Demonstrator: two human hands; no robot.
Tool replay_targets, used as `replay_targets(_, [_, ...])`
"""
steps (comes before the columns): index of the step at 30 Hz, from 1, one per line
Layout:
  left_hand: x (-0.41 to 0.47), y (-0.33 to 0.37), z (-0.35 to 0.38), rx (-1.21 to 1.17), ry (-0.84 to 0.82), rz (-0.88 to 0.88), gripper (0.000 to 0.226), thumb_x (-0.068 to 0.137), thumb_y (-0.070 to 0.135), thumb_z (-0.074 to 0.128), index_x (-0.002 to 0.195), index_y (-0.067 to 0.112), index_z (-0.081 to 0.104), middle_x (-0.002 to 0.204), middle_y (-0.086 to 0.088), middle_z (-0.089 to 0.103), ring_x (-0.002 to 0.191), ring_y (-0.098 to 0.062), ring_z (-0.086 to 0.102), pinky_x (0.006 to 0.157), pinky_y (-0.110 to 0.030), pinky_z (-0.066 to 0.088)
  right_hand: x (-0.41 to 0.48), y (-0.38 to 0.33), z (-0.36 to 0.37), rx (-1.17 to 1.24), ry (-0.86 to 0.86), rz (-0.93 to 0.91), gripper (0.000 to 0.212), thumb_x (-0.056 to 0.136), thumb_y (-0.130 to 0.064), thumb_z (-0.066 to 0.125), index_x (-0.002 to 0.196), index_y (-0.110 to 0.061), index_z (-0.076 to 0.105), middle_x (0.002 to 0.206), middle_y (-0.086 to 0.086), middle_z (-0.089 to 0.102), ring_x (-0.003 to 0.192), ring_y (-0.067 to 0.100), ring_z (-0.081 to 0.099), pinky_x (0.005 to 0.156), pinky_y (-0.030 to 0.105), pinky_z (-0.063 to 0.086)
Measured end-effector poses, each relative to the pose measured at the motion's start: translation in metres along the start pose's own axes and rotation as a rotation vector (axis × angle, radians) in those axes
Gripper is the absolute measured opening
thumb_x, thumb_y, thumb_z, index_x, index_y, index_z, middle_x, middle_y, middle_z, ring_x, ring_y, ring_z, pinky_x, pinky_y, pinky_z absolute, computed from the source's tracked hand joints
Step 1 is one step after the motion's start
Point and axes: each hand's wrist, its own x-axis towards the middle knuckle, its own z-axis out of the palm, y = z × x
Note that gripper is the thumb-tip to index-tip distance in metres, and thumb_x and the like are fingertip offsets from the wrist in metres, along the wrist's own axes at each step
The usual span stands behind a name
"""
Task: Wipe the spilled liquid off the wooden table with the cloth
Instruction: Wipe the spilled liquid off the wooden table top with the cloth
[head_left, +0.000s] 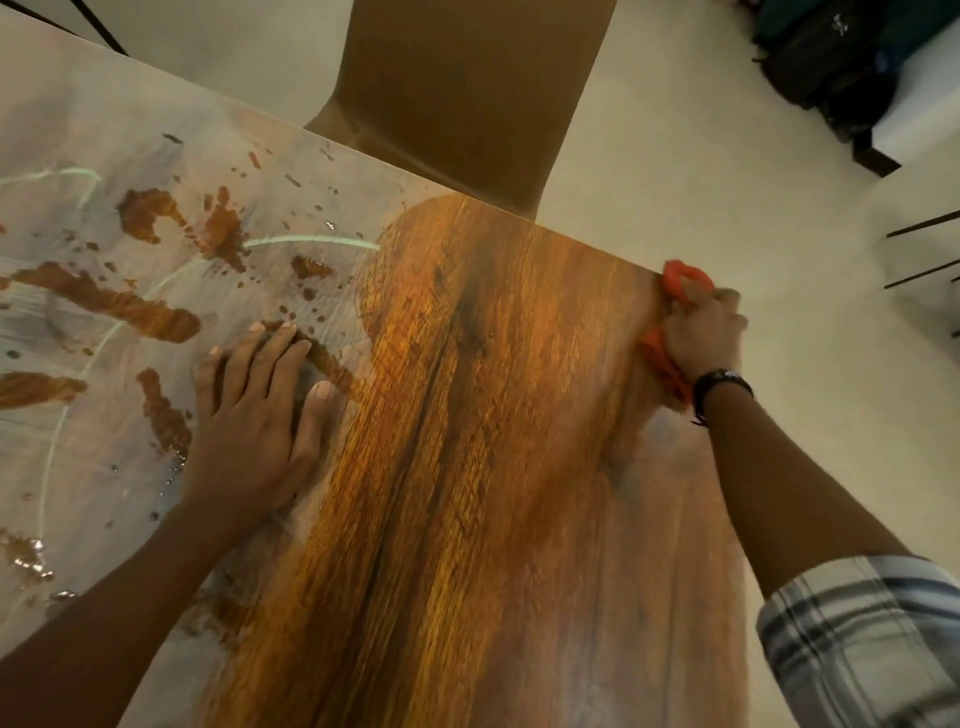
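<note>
Orange cloth (678, 274) sits bunched in my right hand (701, 335) at the far right corner of the wooden table (467, 493), left hand (254, 421) flat beside the spilled liquid (109, 304), so I'd sweep leftward through those patches with even pressure.

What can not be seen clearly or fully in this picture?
All in the head view:
- The orange cloth is mostly hidden inside the gripping right hand.
- The brown wooden table and the spilled liquid run past the left edge.
- The flat left hand covers the surface beneath it.
- The dark bags at the top right are blurred and cut off.
</note>
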Motion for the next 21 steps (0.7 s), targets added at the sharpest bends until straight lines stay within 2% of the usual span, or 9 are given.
replay_targets(4, [0.001, 0.000, 0.001, -0.002, 0.008, 0.008, 0.057, 0.104, 0.043, 0.027, 0.143, 0.006, 0.046, 0.154, -0.012, 0.042, 0.151, -0.029, 0.024, 0.124, -0.052, 0.010, 0.014, 0.021, -0.006, 0.107, 0.032, 0.386, 0.043, 0.094, -0.011, 0.036, 0.128, -0.025, 0.058, 0.140, 0.014, 0.034, 0.131, 0.041, 0.030, 0.107, 0.047, 0.035])
replay_targets(7, [0.000, -0.001, 0.002, 0.005, 0.008, 0.008, 0.057, 0.104, 0.044, 0.027, 0.143, 0.006, 0.046, 0.154, -0.011, 0.042, 0.151, -0.029, 0.023, 0.124, -0.052, 0.010, 0.012, -0.002, -0.008, 0.129, 0.018, 0.456, 0.037, 0.093, -0.014, 0.036, 0.120, -0.025, 0.060, 0.142, 0.017, 0.032, 0.130, 0.044, 0.031, 0.102, 0.046, 0.038])
replay_targets(10, [0.001, 0.000, 0.001, 0.011, -0.005, -0.002, 0.058, 0.104, 0.043, 0.027, 0.144, 0.006, 0.046, 0.154, -0.011, 0.042, 0.151, -0.029, 0.023, 0.124, -0.053, 0.010, -0.020, -0.035, 0.007, 0.107, -0.007, 0.210, 0.042, 0.094, -0.017, 0.038, 0.131, -0.029, 0.055, 0.146, 0.018, 0.033, 0.126, 0.045, 0.036, 0.107, 0.048, 0.036])
replay_targets(13, [0.002, 0.000, 0.001, 0.009, -0.015, -0.016, 0.058, 0.104, 0.044, 0.027, 0.145, 0.007, 0.046, 0.155, -0.011, 0.042, 0.152, -0.028, 0.023, 0.123, -0.055, 0.011, -0.061, -0.077, 0.029, 0.092, 0.015, -0.121, 0.038, 0.099, -0.023, 0.041, 0.134, -0.032, 0.050, 0.147, 0.016, 0.035, 0.125, 0.042, 0.037, 0.103, 0.049, 0.037])
replay_targets(16, [0.001, 0.001, 0.000, 0.006, -0.020, -0.023, 0.059, 0.104, 0.044, 0.025, 0.146, 0.008, 0.045, 0.156, -0.010, 0.041, 0.152, -0.027, 0.022, 0.123, -0.056, 0.012, -0.046, -0.120, 0.041, 0.099, -0.045, -0.371, 0.040, 0.102, -0.031, 0.040, 0.141, -0.037, 0.046, 0.150, 0.012, 0.033, 0.128, 0.037, 0.037, 0.104, 0.045, 0.040])
replay_targets(21, [0.001, 0.000, 0.000, -0.018, -0.017, -0.028, 0.058, 0.104, 0.044, 0.024, 0.147, 0.009, 0.044, 0.157, -0.008, 0.040, 0.153, -0.026, 0.021, 0.124, -0.054, 0.010, -0.002, -0.201, 0.053, 0.130, -0.160, -0.290, 0.041, 0.100, -0.027, 0.041, 0.138, -0.039, 0.052, 0.141, 0.010, 0.041, 0.126, 0.036, 0.037, 0.105, 0.047, 0.042])
